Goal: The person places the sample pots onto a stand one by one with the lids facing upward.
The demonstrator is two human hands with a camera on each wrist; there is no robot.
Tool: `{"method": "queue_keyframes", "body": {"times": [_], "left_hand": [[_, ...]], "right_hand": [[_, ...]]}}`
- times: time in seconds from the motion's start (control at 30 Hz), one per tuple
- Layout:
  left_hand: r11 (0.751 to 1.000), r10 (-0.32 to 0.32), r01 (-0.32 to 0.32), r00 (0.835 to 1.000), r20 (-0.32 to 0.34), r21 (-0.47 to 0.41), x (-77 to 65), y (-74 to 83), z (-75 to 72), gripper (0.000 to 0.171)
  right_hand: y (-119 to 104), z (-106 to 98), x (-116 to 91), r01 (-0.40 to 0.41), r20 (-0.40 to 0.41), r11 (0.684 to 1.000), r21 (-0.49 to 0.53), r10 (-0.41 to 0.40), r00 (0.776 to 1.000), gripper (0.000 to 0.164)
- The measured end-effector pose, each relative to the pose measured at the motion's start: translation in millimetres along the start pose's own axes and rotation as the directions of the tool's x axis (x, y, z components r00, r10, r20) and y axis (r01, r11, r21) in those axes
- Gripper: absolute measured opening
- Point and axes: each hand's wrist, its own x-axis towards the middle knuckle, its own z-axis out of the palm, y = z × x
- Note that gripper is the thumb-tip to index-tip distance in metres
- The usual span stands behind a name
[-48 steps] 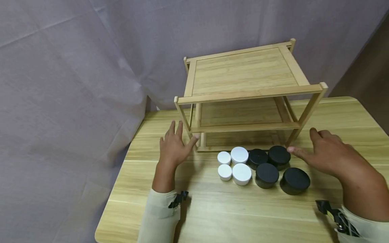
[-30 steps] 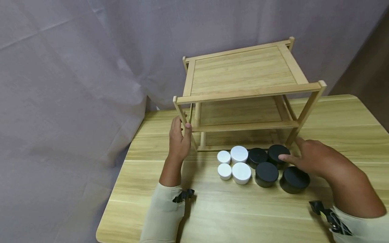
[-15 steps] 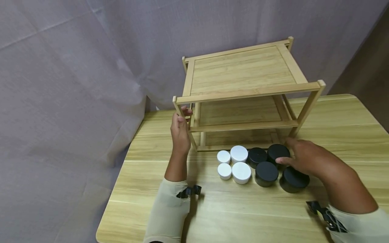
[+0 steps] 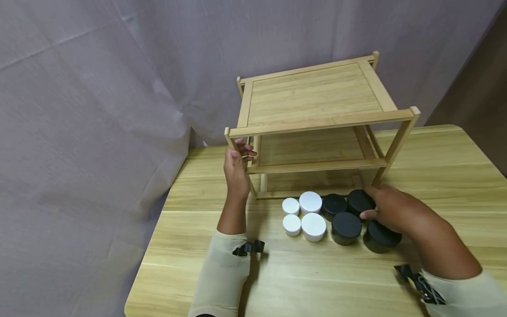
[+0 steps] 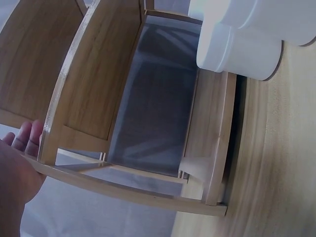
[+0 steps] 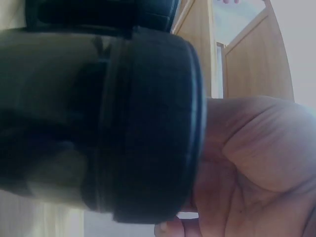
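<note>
A three-tier bamboo rack (image 4: 317, 94) stands on the table. My left hand (image 4: 236, 174) grips its front left post near the middle shelf; in the left wrist view the fingertips (image 5: 33, 138) show behind the post. In front of the rack, two rows of lidded jars stand upright: white jars (image 4: 314, 226) on the left, black jars (image 4: 346, 227) on the right. My right hand (image 4: 400, 209) holds the rear right black jar (image 4: 359, 200), thumb at its near side and fingers at its far side. A nearer black jar (image 6: 158, 123) hides much of this hand in the right wrist view.
The front right black jar (image 4: 380, 237) stands just below the right hand. The rack's front right leg (image 4: 392, 152) comes down close to that hand. A grey cloth (image 4: 99, 110) hangs behind and left of the wooden table (image 4: 178, 264).
My left hand has moved from beside the rack to its left post and curled round it. My right hand has come left, over the rear right black jar. Rack and jars have stayed in place.
</note>
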Motion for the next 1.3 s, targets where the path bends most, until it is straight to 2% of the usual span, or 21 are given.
{"method": "queue_keyframes", "body": {"times": [0.33,0.7,0.9,1.03,1.17,1.3], "left_hand": [[0.996,-0.020,0.018,1.000,-0.021,-0.085,2.9,-6.8,2.5,0.098],[0.998,-0.001,-0.002,0.999,-0.046,-0.062,2.4,-13.8,2.2,0.100],[0.999,0.037,-0.037,0.997,-0.070,0.012,2.4,-17.5,3.2,0.103],[0.995,0.060,-0.052,0.994,-0.095,0.086,3.2,-20.7,3.8,0.105],[0.985,0.097,-0.078,0.988,-0.120,0.152,3.4,-22.0,5.6,0.101],[0.981,0.114,-0.092,0.986,-0.122,0.170,2.7,-21.2,6.9,0.096]], "right_hand": [[-4.1,5.8,3.8,-0.014,0.000,1.000,-0.028,0.014,1.000,0.084],[-6.5,4.8,3.1,-0.020,-0.009,0.998,-0.056,0.020,1.000,0.083],[-6.4,4.6,0.6,-0.010,-0.038,0.997,-0.071,0.007,0.999,0.080],[-7.0,4.2,1.0,-0.012,-0.020,0.998,-0.067,0.011,1.000,0.080],[-8.1,2.8,-0.7,-0.010,0.000,0.998,-0.056,0.010,1.000,0.077],[-8.0,2.6,-3.8,0.003,-0.019,0.999,-0.044,-0.003,1.000,0.071]]}}
